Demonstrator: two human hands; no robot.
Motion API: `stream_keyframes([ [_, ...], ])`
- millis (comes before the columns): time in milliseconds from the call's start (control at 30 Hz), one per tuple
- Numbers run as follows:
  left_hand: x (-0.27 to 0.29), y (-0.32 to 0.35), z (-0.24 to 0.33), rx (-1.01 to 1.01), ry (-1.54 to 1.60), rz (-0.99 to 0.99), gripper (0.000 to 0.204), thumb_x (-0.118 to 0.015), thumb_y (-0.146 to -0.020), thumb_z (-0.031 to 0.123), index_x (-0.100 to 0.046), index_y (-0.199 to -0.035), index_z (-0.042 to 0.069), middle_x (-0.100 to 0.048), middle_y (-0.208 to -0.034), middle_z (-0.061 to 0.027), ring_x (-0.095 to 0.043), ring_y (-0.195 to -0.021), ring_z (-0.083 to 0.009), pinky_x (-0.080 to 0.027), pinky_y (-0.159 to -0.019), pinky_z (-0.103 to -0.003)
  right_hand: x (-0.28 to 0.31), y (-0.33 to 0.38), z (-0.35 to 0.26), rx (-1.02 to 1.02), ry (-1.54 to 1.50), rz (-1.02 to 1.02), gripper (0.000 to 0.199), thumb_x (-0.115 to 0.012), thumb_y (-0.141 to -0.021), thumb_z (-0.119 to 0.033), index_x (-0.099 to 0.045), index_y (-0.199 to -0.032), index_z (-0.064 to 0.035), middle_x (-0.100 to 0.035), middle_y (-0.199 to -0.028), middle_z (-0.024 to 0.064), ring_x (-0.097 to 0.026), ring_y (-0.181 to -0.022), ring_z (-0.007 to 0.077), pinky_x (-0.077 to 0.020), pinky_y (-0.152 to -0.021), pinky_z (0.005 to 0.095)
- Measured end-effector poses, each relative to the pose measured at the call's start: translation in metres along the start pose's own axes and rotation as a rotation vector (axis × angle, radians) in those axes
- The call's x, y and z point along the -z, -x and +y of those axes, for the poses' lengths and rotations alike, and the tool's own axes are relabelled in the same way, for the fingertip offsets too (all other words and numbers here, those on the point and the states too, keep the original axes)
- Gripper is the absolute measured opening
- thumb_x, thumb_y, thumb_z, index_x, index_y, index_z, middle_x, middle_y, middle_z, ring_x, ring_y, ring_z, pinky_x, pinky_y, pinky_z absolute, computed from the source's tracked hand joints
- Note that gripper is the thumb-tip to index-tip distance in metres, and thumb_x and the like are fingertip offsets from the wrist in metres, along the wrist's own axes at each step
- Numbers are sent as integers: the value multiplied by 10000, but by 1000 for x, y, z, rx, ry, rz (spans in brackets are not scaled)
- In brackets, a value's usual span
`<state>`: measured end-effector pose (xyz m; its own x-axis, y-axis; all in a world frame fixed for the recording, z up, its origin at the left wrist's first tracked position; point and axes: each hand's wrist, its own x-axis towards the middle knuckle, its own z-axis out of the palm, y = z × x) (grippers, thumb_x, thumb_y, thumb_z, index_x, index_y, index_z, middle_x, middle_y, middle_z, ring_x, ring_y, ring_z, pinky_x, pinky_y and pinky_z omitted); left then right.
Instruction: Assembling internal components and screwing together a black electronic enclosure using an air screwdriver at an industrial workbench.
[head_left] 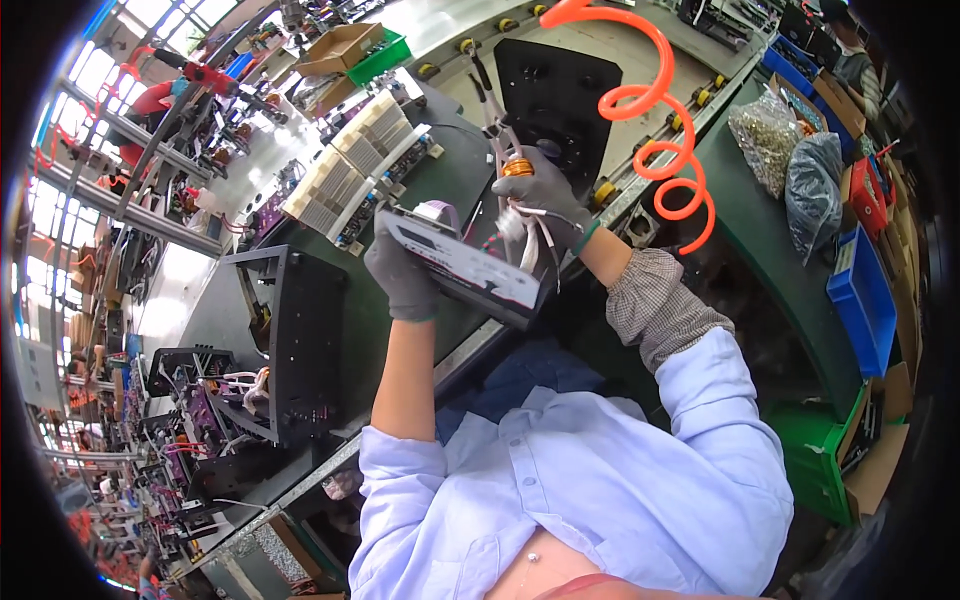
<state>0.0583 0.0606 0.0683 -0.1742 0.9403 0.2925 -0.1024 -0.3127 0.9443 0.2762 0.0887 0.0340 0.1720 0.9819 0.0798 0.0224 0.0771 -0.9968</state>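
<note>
My left hand (402, 268), in a grey glove, is closed on one end of a control panel (470, 268) with a pale printed face and a dark frame. The panel is tilted above the bench edge. My right hand (548, 195), also gloved, closes around a bundle of thick white cables (530, 245). An orange-brown wound ring (517, 168) shows on the bundle by my fingers. Dark cable ends (480, 72) reach up past the hand. A grey-violet ribbon cable (440, 212) and thin coloured wires show behind the panel. My right fingertips are partly hidden.
A black metal plate (555, 105) lies beyond my right hand. The orange coiled hose (665, 150) hangs to its right. Circuit boards with finned heat sinks (350, 165) stand on the green bench, left of a black casing (300, 345). A blue bin (862, 300) and bagged parts (765, 140) sit right.
</note>
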Motion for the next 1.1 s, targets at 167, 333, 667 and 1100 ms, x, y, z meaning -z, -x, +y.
stream_keyframes([
  [167, 20, -6, -22, 193, 292, 54, 426, -529, -1010, 367, -606, -743, 44, -583, -640, -29, -553, -555, -111, -430, -501, -261, -15, 35, 2, -134, -427, -100, 319, -742, -761, -88, -536, -1002, -56, -560, -829, 21, -565, -622, 82, -483, -527, 237],
  [333, 30, -10, -28, 288, 531, -192, 459, -533, -1000, 416, -576, -740, 40, -557, -610, -35, -543, -513, -121, -423, -468, -265, -28, 51, 3, -141, -163, 37, 510, -794, -670, -223, -572, -1103, -70, -625, -909, 37, -629, -743, 146, -544, -690, 308],
  [667, 13, 88, 9, -786, -445, 33, 902, -652, -840, 530, -319, -1434, -61, -412, -1392, -236, -445, -1288, -349, -371, -1074, -457, -25, 50, -7, -123, -204, 121, 427, -783, -675, -195, -593, -1038, -74, -622, -837, 26, -632, -725, 127, -540, -678, 301],
  [1100, -11, 138, -25, -286, -246, 104, 865, -674, -689, 4, -287, -1463, -10, -354, -1438, -216, -387, -1351, -359, -299, -1127, -439, -25, 93, -8, -96, -253, -397, 524, -773, -750, -97, -528, -1211, -52, -580, -964, 23, -580, -809, 89, -501, -695, 237],
])
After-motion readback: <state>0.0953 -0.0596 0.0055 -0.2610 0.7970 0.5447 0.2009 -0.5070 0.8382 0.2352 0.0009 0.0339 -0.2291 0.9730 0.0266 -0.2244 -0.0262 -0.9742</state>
